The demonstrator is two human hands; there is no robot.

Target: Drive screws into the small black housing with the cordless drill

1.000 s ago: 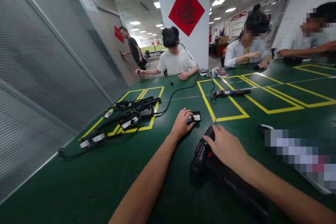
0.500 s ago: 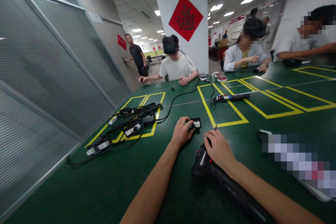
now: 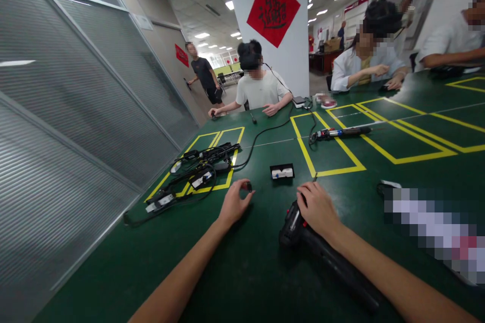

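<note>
My left hand (image 3: pixel 235 204) pinches a small black piece (image 3: pixel 249 186) between thumb and fingers, just above the table; its exact kind is too small to tell. To the right of that hand a white socket unit (image 3: pixel 282 173) with a black flap lies in the green table. My right hand (image 3: pixel 317 207) is curled over the front end of a black cordless drill (image 3: pixel 293 224) with red buttons, its thin bit poking up past the fingers. The drill lies on its side, its long handle (image 3: pixel 344 272) running toward me under the forearm.
Black cables and adapters (image 3: pixel 200 166) lie within yellow tape at left. A pen-shaped tool (image 3: pixel 343 132) rests farther off at right, and a blurred-out long object (image 3: pixel 435 227) is near me. A cable (image 3: pixel 261 133) crosses toward a seated person (image 3: pixel 261 88); others sit at right.
My left hand has moved left and toward me, away from the socket unit, carrying the small black piece. My right hand stays on the drill. The view has shifted slightly.
</note>
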